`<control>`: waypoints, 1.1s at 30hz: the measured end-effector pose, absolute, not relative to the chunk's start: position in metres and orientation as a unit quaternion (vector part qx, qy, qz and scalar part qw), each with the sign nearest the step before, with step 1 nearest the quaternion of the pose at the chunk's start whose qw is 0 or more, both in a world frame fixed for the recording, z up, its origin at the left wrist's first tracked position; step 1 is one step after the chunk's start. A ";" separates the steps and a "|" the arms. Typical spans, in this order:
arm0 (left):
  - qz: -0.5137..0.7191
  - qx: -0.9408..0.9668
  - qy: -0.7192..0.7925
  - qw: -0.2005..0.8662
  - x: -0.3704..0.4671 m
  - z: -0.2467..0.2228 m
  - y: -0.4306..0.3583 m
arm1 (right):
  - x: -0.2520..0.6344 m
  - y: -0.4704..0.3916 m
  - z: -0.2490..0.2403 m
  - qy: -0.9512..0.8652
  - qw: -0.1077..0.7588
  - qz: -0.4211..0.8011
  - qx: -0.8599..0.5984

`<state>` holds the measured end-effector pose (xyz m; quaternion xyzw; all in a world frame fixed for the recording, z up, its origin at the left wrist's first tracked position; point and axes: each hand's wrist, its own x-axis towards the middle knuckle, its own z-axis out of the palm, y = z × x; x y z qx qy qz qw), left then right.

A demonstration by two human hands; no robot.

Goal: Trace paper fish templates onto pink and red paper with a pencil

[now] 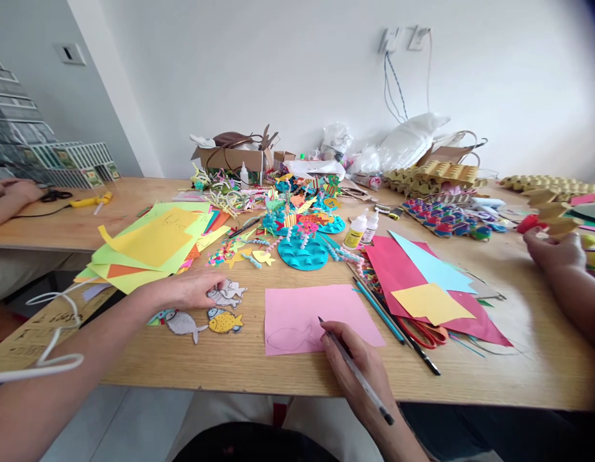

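My right hand (357, 359) grips a pen (357, 372), its tip above a pink sheet of paper (282, 308) on the table. A fish outline is drawn in dark line at the lower left of that sheet. My left hand (201, 289) is closed with its fingertips on a grey-white paper fish cutout (234, 292). Below it lie another grey paper fish (181, 323) and a yellow spotted paper fish (224, 322), which overlaps a bluish cutout. The undersides of my left fingers are hidden.
Coloured paper (147, 237) is stacked at left, red paper (388, 269) at right beside brushes and scissors (425, 333). Blue fish decorations (301, 250) and glue bottles (355, 231) stand ahead. A white cable (61, 359) crosses the left. Other people's hands (557, 250) are at both sides.
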<state>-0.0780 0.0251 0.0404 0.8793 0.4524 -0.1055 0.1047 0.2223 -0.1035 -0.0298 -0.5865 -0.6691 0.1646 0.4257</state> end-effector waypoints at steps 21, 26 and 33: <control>-0.079 0.888 0.429 0.146 -0.089 0.030 0.035 | 0.221 -0.103 -0.023 -0.699 0.410 0.125 -0.573; -0.084 0.885 0.430 0.156 -0.087 0.033 0.034 | 0.222 -0.103 -0.024 -0.700 0.407 0.126 -0.574; -0.096 0.890 0.433 0.103 -0.082 0.036 0.026 | 0.222 -0.102 -0.023 -0.705 0.405 0.120 -0.570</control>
